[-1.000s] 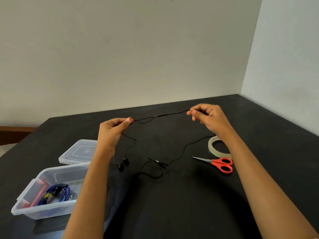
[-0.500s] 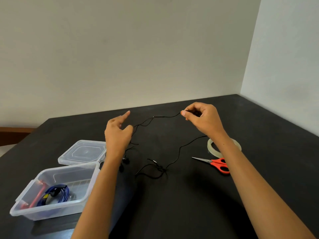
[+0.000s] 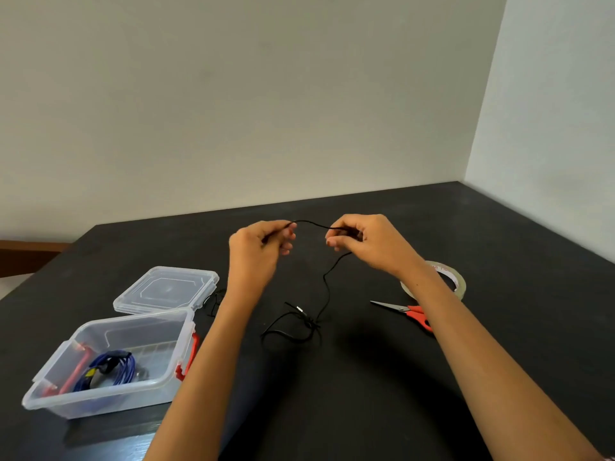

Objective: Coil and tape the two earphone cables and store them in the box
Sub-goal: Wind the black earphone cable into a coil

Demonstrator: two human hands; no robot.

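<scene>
The black earphone cable [image 3: 309, 222] is up in the air between my two hands, in a small arch. My left hand [image 3: 256, 254] pinches one end of the arch with curled fingers. My right hand [image 3: 369, 244] pinches the other end the same way. From my right hand the cable hangs down to the table [image 3: 366, 410] and ends in a messy little heap with a small metal plug [image 3: 299, 308] sticking out.

I think this cable is very light, thin and floppy. It bends any way I want, but it looks like it can knot up fast. Its skin looks smooth, so a tight pinch is best. I would hold it close to the arch and make round loops, and not tug hard on the heap.

The clear plastic box [image 3: 109, 399] sits to my left with red clips. A blue cable [image 3: 116, 367] lies coiled inside it. The flat clear lid [image 3: 166, 289] lies just behind the box. To my right are a round tape roll [image 3: 461, 282] and scissors [image 3: 412, 312] with red handles and shiny blades. The table is dark, flat and smooth.
</scene>
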